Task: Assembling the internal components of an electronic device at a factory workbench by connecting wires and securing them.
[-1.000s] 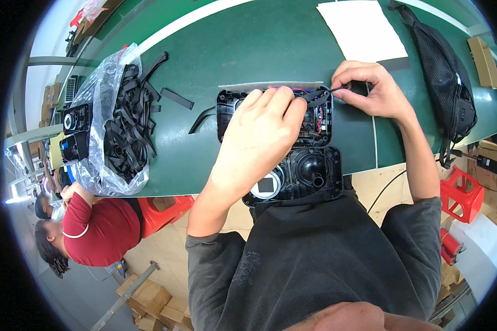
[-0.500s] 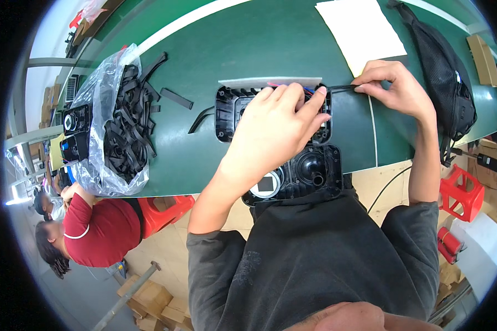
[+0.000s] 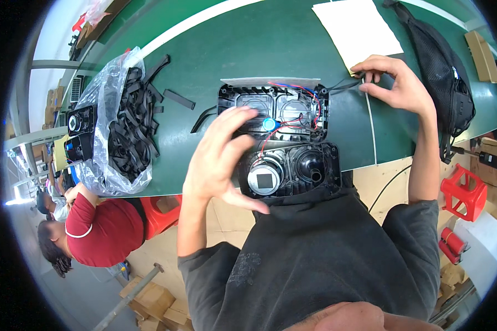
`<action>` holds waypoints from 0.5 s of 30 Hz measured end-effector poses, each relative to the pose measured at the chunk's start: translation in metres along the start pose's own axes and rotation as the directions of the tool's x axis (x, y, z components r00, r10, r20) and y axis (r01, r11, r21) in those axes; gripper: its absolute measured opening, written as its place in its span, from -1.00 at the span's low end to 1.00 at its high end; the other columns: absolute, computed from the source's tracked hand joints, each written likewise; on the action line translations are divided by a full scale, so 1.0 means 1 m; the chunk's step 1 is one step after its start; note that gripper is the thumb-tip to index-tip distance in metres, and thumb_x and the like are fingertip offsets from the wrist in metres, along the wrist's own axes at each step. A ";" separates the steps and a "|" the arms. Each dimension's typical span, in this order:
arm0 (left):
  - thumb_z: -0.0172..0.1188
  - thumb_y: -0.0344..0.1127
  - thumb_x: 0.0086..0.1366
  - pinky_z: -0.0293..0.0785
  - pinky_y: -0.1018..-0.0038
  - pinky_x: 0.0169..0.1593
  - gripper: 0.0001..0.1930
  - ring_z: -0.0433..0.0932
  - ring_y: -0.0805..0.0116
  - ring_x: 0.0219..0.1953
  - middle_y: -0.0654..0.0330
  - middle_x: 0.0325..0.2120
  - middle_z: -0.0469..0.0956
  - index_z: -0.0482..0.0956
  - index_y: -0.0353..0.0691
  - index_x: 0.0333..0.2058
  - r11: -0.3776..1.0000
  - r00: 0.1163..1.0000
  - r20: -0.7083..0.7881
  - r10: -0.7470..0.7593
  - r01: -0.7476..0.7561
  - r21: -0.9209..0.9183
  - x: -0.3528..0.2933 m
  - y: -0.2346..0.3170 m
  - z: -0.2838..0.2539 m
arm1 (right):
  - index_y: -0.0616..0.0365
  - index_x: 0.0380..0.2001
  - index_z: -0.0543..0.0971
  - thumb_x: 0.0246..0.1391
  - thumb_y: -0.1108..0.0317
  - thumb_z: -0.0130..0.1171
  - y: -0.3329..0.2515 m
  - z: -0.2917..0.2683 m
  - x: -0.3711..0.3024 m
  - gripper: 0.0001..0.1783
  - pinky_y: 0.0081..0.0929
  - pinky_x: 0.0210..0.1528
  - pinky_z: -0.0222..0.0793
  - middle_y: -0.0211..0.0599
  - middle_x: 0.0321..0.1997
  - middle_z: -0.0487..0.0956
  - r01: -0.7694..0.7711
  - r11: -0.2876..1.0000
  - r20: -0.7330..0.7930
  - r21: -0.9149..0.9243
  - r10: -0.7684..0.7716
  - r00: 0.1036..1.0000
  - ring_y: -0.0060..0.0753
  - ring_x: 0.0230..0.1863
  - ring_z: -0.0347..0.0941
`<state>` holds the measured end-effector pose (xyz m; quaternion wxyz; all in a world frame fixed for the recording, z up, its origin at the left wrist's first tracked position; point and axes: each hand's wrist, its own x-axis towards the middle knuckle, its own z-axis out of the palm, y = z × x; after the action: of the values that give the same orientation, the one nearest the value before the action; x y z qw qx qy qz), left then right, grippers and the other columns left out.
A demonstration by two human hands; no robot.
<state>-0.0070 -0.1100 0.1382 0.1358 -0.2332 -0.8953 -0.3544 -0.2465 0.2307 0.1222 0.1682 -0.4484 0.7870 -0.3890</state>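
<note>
A black plastic housing half (image 3: 301, 129) lies at the table's near edge, its inside facing up. Red and blue wires and a small round blue-topped part (image 3: 269, 124) rest in it. Against its near side is the other black half (image 3: 328, 165), holding a round silver speaker (image 3: 264, 179), joined by a red wire. Over the left ends of both halves hovers my left hand (image 3: 215, 154), empty, fingers spread. My right hand (image 3: 395, 83) grips the end of a black strap (image 3: 342, 86) that runs out of the housing's right side. Another black strap end (image 3: 202, 118) sticks out on the left.
To the left, a clear plastic bag (image 3: 96, 160) lies with a heap of black straps (image 3: 130, 127) and another speaker unit (image 3: 80, 121). White paper (image 3: 364, 33) and a black backpack (image 3: 442, 71) lie at the right. A person in red (image 3: 107, 231) sits at the left.
My left hand has lifted off the housing and moved left and nearer, its fingers opening and uncovering the wires and blue part. My right hand stays on the strap, its fingers now more curled.
</note>
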 end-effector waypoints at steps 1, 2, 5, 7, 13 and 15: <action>0.59 0.52 -0.32 0.30 -0.19 0.40 0.08 0.49 -0.28 0.26 -0.17 0.19 0.49 0.54 -0.30 -0.02 1.000 1.000 -0.001 -0.004 0.004 0.003 -0.011 -0.001 -0.003 | 0.25 0.01 0.73 0.13 0.52 0.40 -0.001 0.003 0.000 -0.66 -0.56 -0.17 0.38 -0.33 -0.20 0.65 0.003 1.000 0.002 0.002 -0.003 1.000 -0.52 -0.28 0.48; 0.58 0.55 -0.36 0.23 -0.25 0.42 0.10 0.47 -0.30 0.29 -0.18 0.19 0.49 0.53 -0.30 -0.05 0.994 0.998 0.050 -0.047 0.042 0.097 -0.021 -0.001 -0.005 | 0.22 0.04 0.72 0.15 0.50 0.39 -0.003 0.007 -0.001 -0.65 -0.56 -0.18 0.37 -0.36 -0.18 0.65 -0.003 0.998 -0.072 0.069 0.008 0.997 -0.54 -0.28 0.46; 0.56 0.54 -0.31 0.08 -0.35 0.46 0.04 0.43 -0.28 0.30 -0.15 0.16 0.48 0.55 -0.29 -0.09 0.965 0.988 0.106 -0.110 0.081 0.249 -0.035 0.015 0.004 | 0.19 0.07 0.72 0.19 0.49 0.37 0.010 0.013 0.000 -0.64 -0.59 -0.21 0.36 -0.40 -0.12 0.66 0.059 0.992 -0.242 0.107 -0.031 0.970 -0.59 -0.28 0.44; 0.57 0.46 -0.19 0.09 -0.36 0.45 -0.08 0.45 -0.25 0.25 -0.12 0.13 0.48 0.56 -0.29 -0.14 0.954 0.995 0.023 -0.095 0.085 0.287 -0.044 0.018 0.026 | 0.18 0.07 0.72 0.24 0.44 0.36 0.019 0.010 -0.001 -0.67 -0.51 -0.04 0.45 -0.30 0.02 0.67 0.022 0.999 -0.356 -0.040 -0.035 0.934 -0.46 -0.11 0.56; 0.48 0.59 -0.17 0.19 -0.25 0.39 -0.05 0.49 -0.17 0.21 -0.11 0.10 0.52 0.59 -0.31 -0.22 0.934 0.975 -0.155 -0.161 0.201 0.296 -0.059 0.056 0.061 | 0.16 0.05 0.73 0.28 0.37 0.36 0.018 0.029 0.008 -0.70 -0.23 0.42 0.33 -0.12 0.26 0.59 0.039 0.966 -0.352 -0.254 -0.130 0.927 -0.09 0.34 0.48; 0.47 0.59 -0.17 0.21 -0.20 0.40 -0.06 0.49 -0.15 0.21 -0.09 0.10 0.53 0.60 -0.27 -0.22 0.927 0.991 -0.064 -0.119 0.134 0.350 -0.067 0.047 0.048 | 0.16 0.04 0.73 0.29 0.36 0.36 0.023 0.027 0.010 -0.72 -0.25 0.38 0.37 -0.13 0.25 0.58 0.047 0.971 -0.377 -0.233 -0.135 0.916 -0.12 0.31 0.50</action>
<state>0.0710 -0.0682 0.1032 0.1709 -0.1395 -0.9545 -0.2006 -0.2482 0.2166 0.0881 -0.0611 -0.4141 0.8207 -0.3888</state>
